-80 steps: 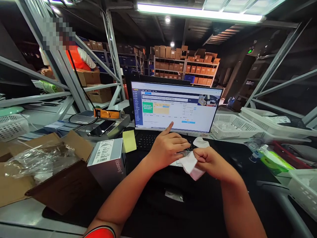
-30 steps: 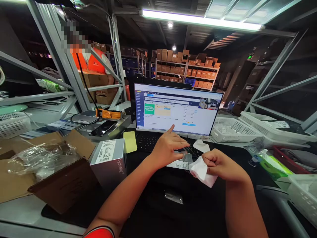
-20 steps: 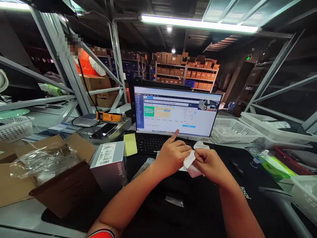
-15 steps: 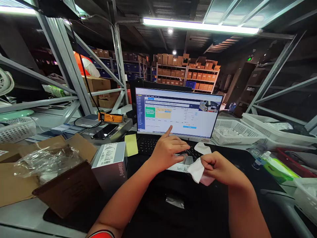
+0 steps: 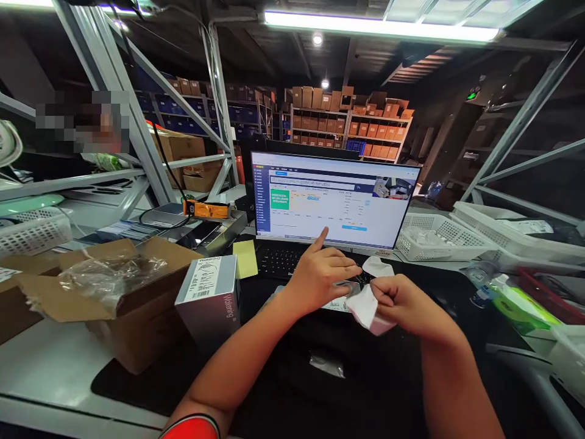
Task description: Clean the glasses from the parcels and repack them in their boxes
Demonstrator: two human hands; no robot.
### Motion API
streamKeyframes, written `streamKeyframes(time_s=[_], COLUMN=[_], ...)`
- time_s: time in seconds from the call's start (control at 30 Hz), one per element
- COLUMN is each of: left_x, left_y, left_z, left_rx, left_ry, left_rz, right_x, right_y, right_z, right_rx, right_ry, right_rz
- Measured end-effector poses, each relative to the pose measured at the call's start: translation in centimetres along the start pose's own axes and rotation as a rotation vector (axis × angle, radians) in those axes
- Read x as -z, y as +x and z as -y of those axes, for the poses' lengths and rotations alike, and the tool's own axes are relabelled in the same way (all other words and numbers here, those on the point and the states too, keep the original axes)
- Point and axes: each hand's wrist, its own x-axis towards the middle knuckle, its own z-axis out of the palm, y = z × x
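My left hand (image 5: pixel 320 271) pinches a small shiny silver object with a white label (image 5: pixel 342 297) over the black keyboard (image 5: pixel 280 261), its index finger stretched toward the monitor (image 5: pixel 333 198). My right hand (image 5: pixel 401 300) is closed on a white cloth (image 5: pixel 365 308) pressed against that object. A second white wad (image 5: pixel 378 266) lies just behind the hands.
A grey labelled box (image 5: pixel 211 296) and an open cardboard box (image 5: pixel 119 299) with clear plastic stand at the left. White baskets (image 5: pixel 434 238) sit at the right with a bottle and green packet (image 5: pixel 516 303). A person in orange is behind the left rack.
My right hand has rubbed the cloth back and forth against the object that my left hand holds. The view has shifted slightly; the person behind the rack has moved left.
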Motion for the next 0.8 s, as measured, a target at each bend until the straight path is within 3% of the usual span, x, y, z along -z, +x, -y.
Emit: streamKeyframes(time_s=[0.1, 0.27, 0.43, 0.7, 0.8], left_x=[-0.1, -0.5, 0.1, 0.1, 0.4], left_y=[-0.1, -0.1, -0.1, 0.1, 0.1], left_z=[0.7, 0.8, 0.8, -0.6, -1.0], left_rx=[0.061, 0.128, 0.135, -0.063, 0.029], left_ry=[-0.108, -0.162, -0.103, 0.086, 0.119], left_rz=[-0.009, -0.036, -0.053, -0.015, 0.040], right_x=[1.2, 1.2, -0.1, -2.2, -1.5], right_y=[-0.6, -0.6, -0.1, 1.0, 1.2], right_z=[-0.3, -0.4, 0.2, 0.7, -0.2], right_rx=[-0.018, -0.017, -0.045, 0.011, 0.029], right_ry=[0.037, 0.082, 0.057, -0.042, 0.044], right_rz=[0.126, 0.127, -0.023, -0.264, -0.366])
